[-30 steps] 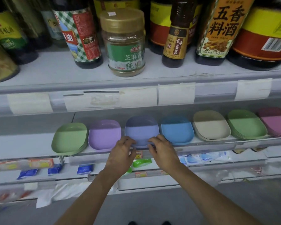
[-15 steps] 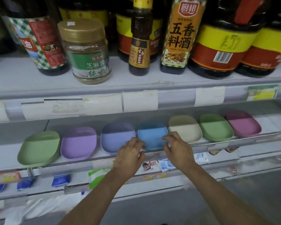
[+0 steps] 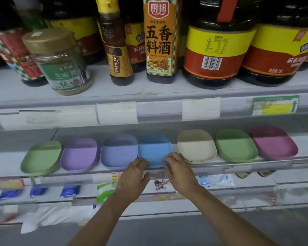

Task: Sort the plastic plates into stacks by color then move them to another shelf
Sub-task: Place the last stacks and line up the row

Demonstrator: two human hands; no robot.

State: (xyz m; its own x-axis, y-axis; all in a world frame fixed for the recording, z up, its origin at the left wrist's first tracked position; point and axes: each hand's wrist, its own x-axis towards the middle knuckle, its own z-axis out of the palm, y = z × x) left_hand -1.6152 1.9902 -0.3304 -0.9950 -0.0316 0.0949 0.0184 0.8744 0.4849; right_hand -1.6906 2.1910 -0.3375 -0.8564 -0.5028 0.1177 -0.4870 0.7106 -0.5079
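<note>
Seven low stacks of plastic plates stand in a row on the middle shelf (image 3: 7,164): green (image 3: 41,157), lilac (image 3: 79,154), periwinkle (image 3: 118,150), blue (image 3: 154,148), cream (image 3: 196,148), a second green (image 3: 236,146) and pink (image 3: 274,144). My left hand (image 3: 134,173) has its bent fingers on the front left corner of the blue stack. At that stack's front right corner, my right hand (image 3: 179,172) holds the rim the same way. The fingertips are partly hidden behind the shelf's front rail.
The shelf above carries a sesame paste jar (image 3: 60,63), a cooking wine bottle (image 3: 159,38) and large dark bottles (image 3: 219,45). Price label strips (image 3: 116,112) run along its edge. Small packets (image 3: 68,190) lie on the lower shelves. Grey floor shows below.
Both hands have shifted right from the periwinkle stack to the blue stack and now hold its front corners. The view has followed them to the right.
</note>
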